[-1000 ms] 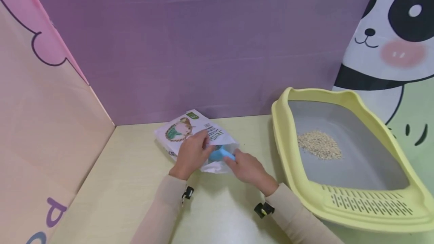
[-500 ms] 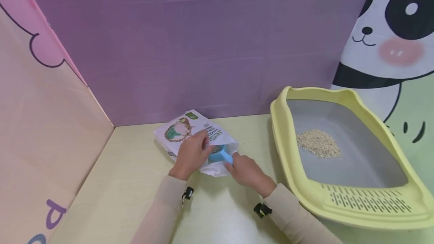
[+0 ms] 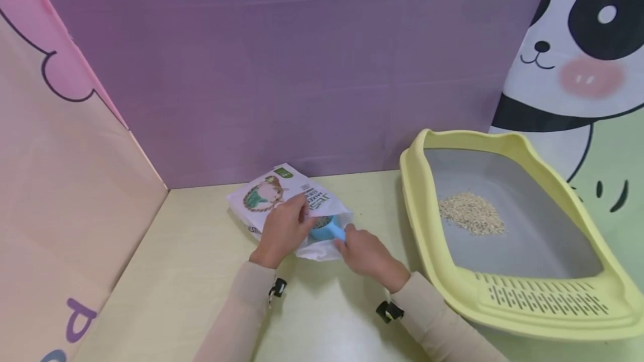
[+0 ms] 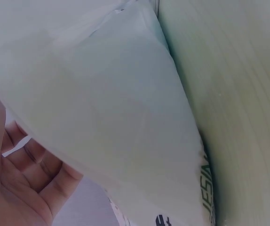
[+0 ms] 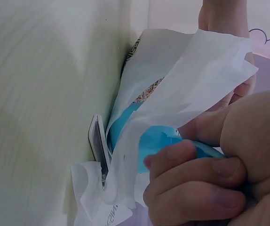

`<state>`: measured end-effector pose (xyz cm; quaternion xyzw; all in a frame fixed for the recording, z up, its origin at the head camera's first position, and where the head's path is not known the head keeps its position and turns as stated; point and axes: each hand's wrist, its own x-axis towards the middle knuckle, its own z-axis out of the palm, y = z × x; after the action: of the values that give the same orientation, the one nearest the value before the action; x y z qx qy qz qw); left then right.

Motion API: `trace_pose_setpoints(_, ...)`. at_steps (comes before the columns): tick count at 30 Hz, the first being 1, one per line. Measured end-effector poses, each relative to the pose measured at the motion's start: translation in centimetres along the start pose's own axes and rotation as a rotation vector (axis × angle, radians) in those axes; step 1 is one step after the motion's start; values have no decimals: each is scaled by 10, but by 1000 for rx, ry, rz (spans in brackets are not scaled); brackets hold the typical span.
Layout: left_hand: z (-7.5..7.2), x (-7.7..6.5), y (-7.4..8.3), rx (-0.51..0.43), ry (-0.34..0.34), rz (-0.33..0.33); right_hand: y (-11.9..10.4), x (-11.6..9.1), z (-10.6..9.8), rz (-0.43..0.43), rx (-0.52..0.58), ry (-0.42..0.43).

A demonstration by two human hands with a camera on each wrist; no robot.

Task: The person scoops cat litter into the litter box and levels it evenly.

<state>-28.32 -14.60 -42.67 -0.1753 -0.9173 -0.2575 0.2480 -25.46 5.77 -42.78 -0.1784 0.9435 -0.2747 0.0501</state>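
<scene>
A white printed bag (image 3: 297,194) lies on the table, its mouth toward the lower right. With the fingers curled at the upper lip of that mouth, my left hand (image 3: 284,228) holds it raised; in the left wrist view the white bag wall (image 4: 107,108) covers part of the fingers. My right hand (image 3: 369,256) grips the handle of a light blue scoop (image 3: 324,232), whose bowl sits inside the mouth with greyish pellets in it. In the right wrist view the scoop (image 5: 156,143) is partly behind the bag's lip, and brownish pellets (image 5: 148,90) show beyond it.
A yellow-rimmed litter box (image 3: 443,261) with a grey floor stands to the right, a heap of beige pellets (image 3: 472,214) on its floor. The purple wall (image 3: 302,71) rises behind the bag. A pale wood table (image 3: 201,272) lies under everything.
The scoop has drawn back slightly and levelled, so its bowl and pellets show more. My right hand has dropped a little. My left hand keeps its hold on the bag.
</scene>
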Motion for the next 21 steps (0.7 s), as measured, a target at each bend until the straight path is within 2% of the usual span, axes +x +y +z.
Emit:
trace_pose_setpoints(7, -1, 0, 2, -2, -13, -11, 2, 2, 1, -5, 4, 36)
trace_pose_setpoints(14, -2, -1, 2, -6, -20, -15, 4, 4, 3, -13, 22, 28)
trace_pose_setpoints(21, -1, -1, 1, -2, -19, -11, 0, 1, -4, -18, 34, 27)
